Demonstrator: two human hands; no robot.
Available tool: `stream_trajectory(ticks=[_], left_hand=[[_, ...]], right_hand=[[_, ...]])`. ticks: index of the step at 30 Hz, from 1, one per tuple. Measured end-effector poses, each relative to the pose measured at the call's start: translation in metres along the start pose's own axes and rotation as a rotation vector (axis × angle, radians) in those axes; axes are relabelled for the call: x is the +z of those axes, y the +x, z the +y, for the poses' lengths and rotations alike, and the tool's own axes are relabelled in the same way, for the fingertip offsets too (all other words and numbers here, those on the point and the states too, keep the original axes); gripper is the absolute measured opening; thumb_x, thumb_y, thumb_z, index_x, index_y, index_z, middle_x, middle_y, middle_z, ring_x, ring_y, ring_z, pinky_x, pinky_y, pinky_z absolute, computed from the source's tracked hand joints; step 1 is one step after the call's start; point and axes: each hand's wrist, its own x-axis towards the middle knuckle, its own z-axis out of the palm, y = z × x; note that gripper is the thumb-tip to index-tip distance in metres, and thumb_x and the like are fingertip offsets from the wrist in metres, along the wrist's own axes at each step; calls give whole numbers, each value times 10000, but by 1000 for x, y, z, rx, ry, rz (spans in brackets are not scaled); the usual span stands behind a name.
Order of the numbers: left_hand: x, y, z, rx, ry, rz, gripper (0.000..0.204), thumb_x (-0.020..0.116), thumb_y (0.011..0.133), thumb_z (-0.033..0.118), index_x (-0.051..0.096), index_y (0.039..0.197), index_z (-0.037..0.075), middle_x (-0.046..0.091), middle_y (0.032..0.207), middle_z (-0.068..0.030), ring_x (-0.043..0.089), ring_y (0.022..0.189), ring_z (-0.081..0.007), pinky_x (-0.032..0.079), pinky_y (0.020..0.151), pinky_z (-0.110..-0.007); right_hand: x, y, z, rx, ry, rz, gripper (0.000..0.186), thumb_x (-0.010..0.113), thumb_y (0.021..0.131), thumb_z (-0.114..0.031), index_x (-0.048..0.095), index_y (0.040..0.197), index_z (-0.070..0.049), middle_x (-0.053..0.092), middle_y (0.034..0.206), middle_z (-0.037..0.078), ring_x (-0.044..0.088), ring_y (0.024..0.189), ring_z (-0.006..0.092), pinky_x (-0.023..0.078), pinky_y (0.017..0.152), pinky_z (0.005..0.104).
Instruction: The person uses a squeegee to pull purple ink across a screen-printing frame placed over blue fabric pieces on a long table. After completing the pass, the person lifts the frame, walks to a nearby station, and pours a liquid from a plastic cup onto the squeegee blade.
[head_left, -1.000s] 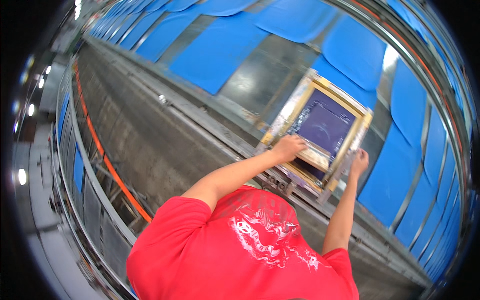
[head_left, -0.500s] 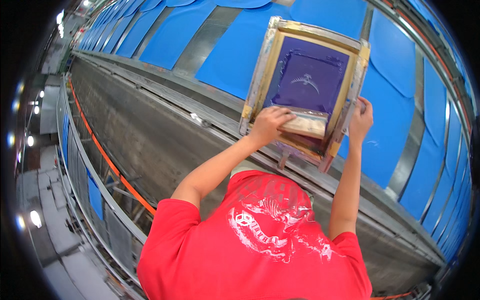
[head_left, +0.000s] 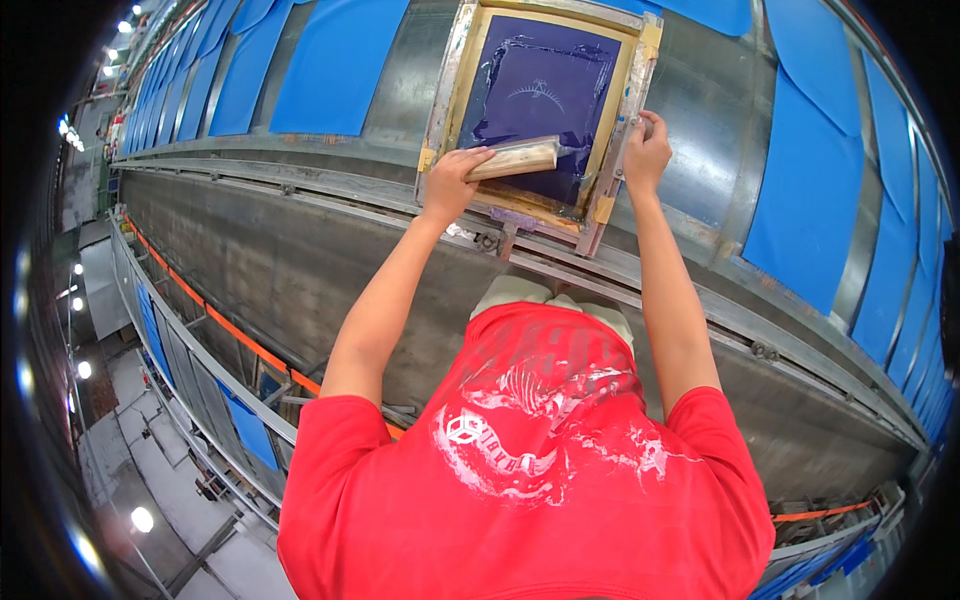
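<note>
A wood-handled squeegee (head_left: 515, 159) lies slantwise across the lower part of a screen printing frame (head_left: 436, 110). My left hand (head_left: 452, 184) is closed round the squeegee's left end, near the frame's left rail. Dark purple ink (head_left: 545, 60) covers the mesh, with a pale curved design (head_left: 538, 93) showing above the squeegee. At the frame's right rail, my right hand (head_left: 646, 155) has its fingers curled against the outer edge. The squeegee's blade edge is hard to make out.
Blue sheets (head_left: 335, 65) lie in rows along a long metal table (head_left: 705, 130). A metal rail (head_left: 330, 195) with small clamps (head_left: 487, 241) runs along its near edge. Behind me, an orange strip (head_left: 240, 340) follows another long table; bright lamps (head_left: 142, 519) shine at far left.
The view has shifted, so the frame appears higher and farther left. Bare metal now shows on both sides of it, where blue sheets were. The squeegee has tilted, its right end higher.
</note>
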Motion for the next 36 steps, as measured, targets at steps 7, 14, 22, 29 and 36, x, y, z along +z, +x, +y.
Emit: stream_trajectory(ticks=[7, 14, 22, 29, 36], left_hand=[[-13, -34, -19, 76, 10, -30, 562, 652, 710, -75, 720, 1217, 159, 706, 1238, -57, 656, 1131, -276, 522, 982, -396], [5, -17, -24, 310, 68, -148, 504, 647, 738, -34, 708, 1204, 148, 699, 1234, -34, 634, 1145, -278, 511, 989, -406], [25, 168, -39, 221, -108, -220, 389, 648, 775, -13, 759, 1109, 154, 744, 1101, -77, 688, 1039, -271, 552, 885, -407], [57, 220, -51, 303, -95, -37, 333, 618, 802, -14, 774, 1062, 123, 754, 1061, -81, 713, 981, -273, 560, 895, -398], [40, 102, -49, 347, 25, -95, 424, 619, 771, -63, 748, 1122, 139, 736, 1174, -47, 690, 1096, -237, 515, 992, -367]], right_hand=[[13, 5, 19, -24, -111, 24, 208, 562, 949, -108, 668, 1112, -32, 723, 947, 219, 692, 871, 395, 519, 799, 473], [8, 13, 18, 100, -214, -56, 232, 571, 960, -156, 672, 1129, -35, 710, 1022, 229, 673, 954, 406, 504, 848, 484], [-7, 37, -81, -348, -548, -359, 432, 688, 922, -318, 667, 1264, -55, 608, 1262, 168, 562, 1206, 324, 488, 962, 426], [81, 71, -40, -435, -544, -506, 451, 773, 741, -97, 686, 1180, -42, 629, 1190, 123, 582, 1149, 328, 498, 976, 437], [42, -70, -53, -337, -469, -493, 460, 723, 676, 27, 688, 1130, -34, 619, 1185, 123, 578, 1157, 333, 486, 1018, 423]])
